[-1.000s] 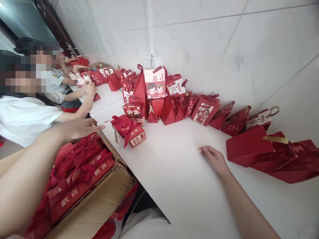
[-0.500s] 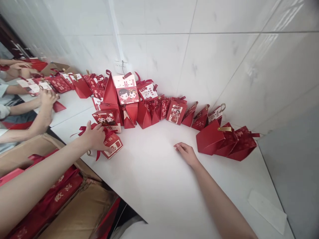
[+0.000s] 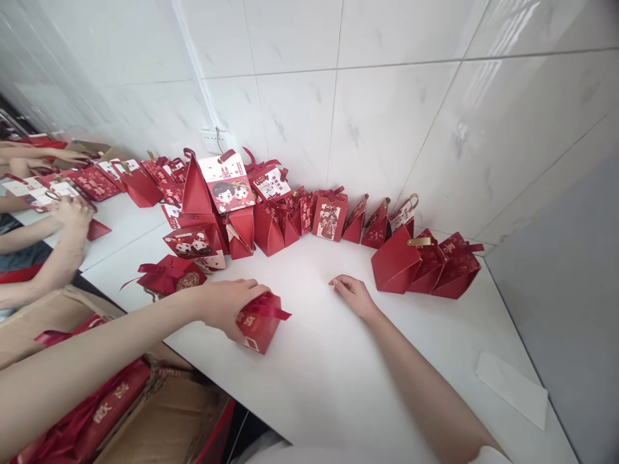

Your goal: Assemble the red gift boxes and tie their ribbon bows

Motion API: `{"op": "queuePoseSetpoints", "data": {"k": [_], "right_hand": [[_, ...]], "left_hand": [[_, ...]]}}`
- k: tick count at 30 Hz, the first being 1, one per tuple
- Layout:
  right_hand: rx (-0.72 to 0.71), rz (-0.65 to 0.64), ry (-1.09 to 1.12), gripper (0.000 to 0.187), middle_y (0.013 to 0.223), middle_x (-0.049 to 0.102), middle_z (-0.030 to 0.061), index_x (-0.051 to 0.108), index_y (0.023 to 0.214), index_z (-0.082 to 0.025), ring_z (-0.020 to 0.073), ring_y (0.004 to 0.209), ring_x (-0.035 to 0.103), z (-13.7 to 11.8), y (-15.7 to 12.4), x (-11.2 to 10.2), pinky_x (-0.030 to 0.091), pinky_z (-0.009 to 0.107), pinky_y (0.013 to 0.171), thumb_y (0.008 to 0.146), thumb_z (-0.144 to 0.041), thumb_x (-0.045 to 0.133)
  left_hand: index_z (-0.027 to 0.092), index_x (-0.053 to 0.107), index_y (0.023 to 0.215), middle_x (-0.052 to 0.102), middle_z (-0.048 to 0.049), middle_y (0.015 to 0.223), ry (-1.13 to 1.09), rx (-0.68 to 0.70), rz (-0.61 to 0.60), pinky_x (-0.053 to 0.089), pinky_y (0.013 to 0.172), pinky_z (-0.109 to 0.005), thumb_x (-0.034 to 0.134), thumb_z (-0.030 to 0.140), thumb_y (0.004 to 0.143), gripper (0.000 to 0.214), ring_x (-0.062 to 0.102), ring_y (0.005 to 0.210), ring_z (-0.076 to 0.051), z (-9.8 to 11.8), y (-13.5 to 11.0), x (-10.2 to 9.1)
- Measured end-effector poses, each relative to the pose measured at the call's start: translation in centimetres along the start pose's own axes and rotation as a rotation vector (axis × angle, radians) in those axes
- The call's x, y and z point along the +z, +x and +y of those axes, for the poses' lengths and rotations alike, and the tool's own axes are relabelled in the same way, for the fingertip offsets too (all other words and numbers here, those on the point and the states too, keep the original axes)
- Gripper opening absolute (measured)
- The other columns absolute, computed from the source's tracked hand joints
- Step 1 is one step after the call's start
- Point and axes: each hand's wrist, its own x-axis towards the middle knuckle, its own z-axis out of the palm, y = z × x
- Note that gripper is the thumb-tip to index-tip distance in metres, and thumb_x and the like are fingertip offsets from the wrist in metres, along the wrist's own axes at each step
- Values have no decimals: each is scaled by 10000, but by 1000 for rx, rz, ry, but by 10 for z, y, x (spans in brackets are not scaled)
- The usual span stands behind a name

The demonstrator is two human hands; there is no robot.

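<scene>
My left hand [image 3: 223,305] is closed round a small red gift box with a red ribbon [image 3: 260,320], which sits tilted on the white table [image 3: 338,374] in front of me. My right hand [image 3: 352,294] rests on the tabletop with its fingers curled loosely and nothing in them, a little right of the box. A second red ribboned box [image 3: 168,274] lies on the table to the left. Red triangular gift bags [image 3: 425,261] stand just beyond my right hand.
A row of red gift bags and boxes [image 3: 227,193] lines the tiled wall. A cardboard carton with red ribboned boxes [image 3: 97,412] sits low at the left. Other people's hands [image 3: 68,212] work at the far left. A white paper slip [image 3: 511,388] lies at the right.
My left hand went from above the carton to a ribboned box on the table, took hold of it and drew it right toward the middle. My right hand stayed put. The view swung right.
</scene>
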Motion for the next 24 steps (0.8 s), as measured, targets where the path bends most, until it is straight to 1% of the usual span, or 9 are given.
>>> {"op": "queuePoseSetpoints", "data": {"k": [1,3,7,11,13,15,18,20,24], "right_hand": [[-1,0,1,402,779,664,30,717,929,-193,186,754,610,0,0,0,431,284,713,915,-500,458],[-5,0,3,397,777,667,30,717,926,-193,187,759,614,-1,0,0,435,284,718,915,-494,458],[-20,-3,2,376,798,680,33,715,924,-193,187,772,619,-2,0,-1,440,285,733,914,-471,463],[-36,-3,0,361,854,695,41,713,912,-196,192,800,617,-3,1,-3,442,295,759,912,-462,469],[-40,1,4,361,843,692,41,711,902,-194,194,792,614,-3,1,-3,443,298,754,911,-465,473],[-39,6,13,368,809,682,37,709,899,-191,193,772,613,-3,0,-2,446,301,743,914,-473,473],[-41,30,43,384,813,678,40,699,914,-190,196,792,628,-9,-1,-1,462,307,761,928,-487,455],[-55,73,63,386,885,678,55,685,922,-191,200,848,630,-18,-1,0,467,317,803,940,-487,438],[-121,162,79,338,1013,652,65,661,931,-213,202,980,603,-48,10,2,444,333,916,947,-472,444]], "left_hand": [[280,569,1282,671,-71,1094,24,58,-91,471,747,-285,802,509,488,859,650,943,-273,8,9,-3],[265,463,1396,654,-113,1171,64,121,-188,475,777,-315,799,507,497,990,638,1013,-313,21,29,-13],[264,243,1528,654,-141,1229,55,29,-177,489,742,-336,850,448,389,1304,659,981,-339,31,78,-37],[212,433,1443,624,-166,1302,-135,-107,-82,499,785,-346,885,357,278,1257,647,1057,-357,18,117,-43],[220,497,1391,617,-150,1319,-282,-111,4,501,815,-340,881,396,350,1124,639,1097,-340,8,121,-34],[246,521,1362,659,-117,1258,-436,-94,158,505,826,-338,814,496,544,904,655,1069,-302,2,114,-17],[248,591,1243,691,-81,1146,-608,-116,564,492,890,-351,560,540,843,495,650,1050,-245,0,97,15],[240,625,1142,678,-65,1148,-681,-90,756,453,975,-367,479,484,914,364,621,1096,-227,0,89,36],[237,607,1130,632,-69,1206,-906,18,804,431,1011,-390,535,412,899,299,565,1177,-238,-10,90,73]]}}
